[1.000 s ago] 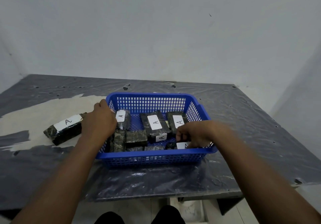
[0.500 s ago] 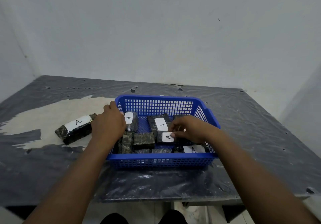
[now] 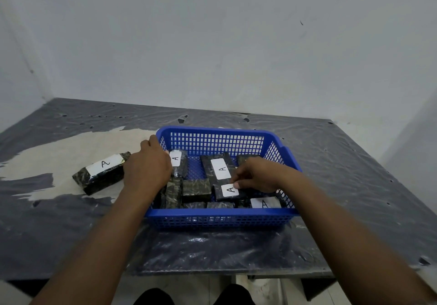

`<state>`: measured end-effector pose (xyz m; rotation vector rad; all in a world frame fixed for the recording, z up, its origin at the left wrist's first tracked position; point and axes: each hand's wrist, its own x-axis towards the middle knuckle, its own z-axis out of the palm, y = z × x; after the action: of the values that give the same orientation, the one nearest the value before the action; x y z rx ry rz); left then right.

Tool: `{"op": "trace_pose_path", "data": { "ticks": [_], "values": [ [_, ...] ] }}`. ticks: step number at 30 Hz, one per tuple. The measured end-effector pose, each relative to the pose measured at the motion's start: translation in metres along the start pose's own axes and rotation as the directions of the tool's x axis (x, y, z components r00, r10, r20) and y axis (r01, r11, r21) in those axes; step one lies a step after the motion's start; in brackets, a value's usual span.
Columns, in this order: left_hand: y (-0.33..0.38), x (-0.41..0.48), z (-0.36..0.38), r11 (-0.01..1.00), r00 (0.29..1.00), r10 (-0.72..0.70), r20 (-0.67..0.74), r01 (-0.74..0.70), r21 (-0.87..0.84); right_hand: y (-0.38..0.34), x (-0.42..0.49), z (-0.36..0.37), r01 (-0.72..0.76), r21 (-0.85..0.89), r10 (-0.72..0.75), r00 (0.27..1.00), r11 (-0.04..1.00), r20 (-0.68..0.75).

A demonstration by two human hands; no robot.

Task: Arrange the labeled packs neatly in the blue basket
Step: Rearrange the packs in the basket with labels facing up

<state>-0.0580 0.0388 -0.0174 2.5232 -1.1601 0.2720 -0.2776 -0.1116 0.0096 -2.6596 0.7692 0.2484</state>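
A blue mesh basket (image 3: 220, 219) stands on the table and holds several dark wrapped packs with white "A" labels. My left hand (image 3: 147, 168) rests over the basket's left rim, fingers curled on it. My right hand (image 3: 256, 174) is inside the basket, pinching a small labeled pack (image 3: 228, 191) near the middle. A longer labeled pack (image 3: 218, 167) lies behind it, another (image 3: 178, 162) near the left wall, and one (image 3: 264, 202) sits in the front right corner. One more labeled pack (image 3: 101, 172) lies outside on the table, left of the basket.
The table (image 3: 343, 186) is covered in wrinkled dark plastic sheet with a pale worn patch (image 3: 59, 153) on the left. White walls close in behind and on both sides. The table's front edge runs just below the basket.
My right hand moved from the front right corner pack toward the basket's middle and took hold of the small labeled pack. My left hand stayed on the left rim.
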Motion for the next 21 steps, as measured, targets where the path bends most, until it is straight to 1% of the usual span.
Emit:
{"op": "trace_pose_path", "data": {
  "ticks": [4,8,14,16,17,19,20,21],
  "values": [
    [-0.001,0.000,0.000,1.000,1.000,-0.005,0.003,0.005,-0.002,-0.010,0.001,0.003,-0.008,-0.031,0.006,0.998,1.000,-0.057],
    [-0.001,0.000,0.000,1.000,1.000,0.002,0.002,-0.002,0.004,-0.017,0.001,0.004,-0.049,-0.044,0.043,0.991,0.998,-0.129],
    [-0.001,0.000,-0.001,1.000,1.000,-0.009,0.013,0.010,-0.012,-0.023,0.002,-0.001,-0.155,-0.104,0.140,0.980,0.982,-0.138],
    [-0.001,-0.001,-0.001,1.000,1.000,-0.011,0.012,0.011,-0.018,-0.022,0.004,-0.005,-0.186,-0.104,0.167,0.972,0.977,-0.163],
    [-0.001,-0.001,-0.001,1.000,1.000,-0.011,0.011,0.011,-0.022,-0.021,0.005,-0.005,-0.180,-0.084,0.161,0.968,0.980,-0.192],
    [-0.001,-0.001,-0.001,1.000,1.000,-0.007,0.007,0.007,-0.020,-0.021,0.010,-0.004,-0.116,-0.044,0.100,0.954,0.992,-0.282],
    [-0.001,-0.001,-0.001,1.000,1.000,-0.003,0.003,0.004,-0.017,-0.022,0.012,-0.002,-0.069,-0.028,0.058,0.956,0.997,-0.288],
    [-0.001,-0.001,-0.001,1.000,1.000,0.000,-0.001,0.000,-0.013,-0.022,0.015,0.000,-0.026,-0.019,0.021,0.970,0.999,-0.241]
  ]
}}
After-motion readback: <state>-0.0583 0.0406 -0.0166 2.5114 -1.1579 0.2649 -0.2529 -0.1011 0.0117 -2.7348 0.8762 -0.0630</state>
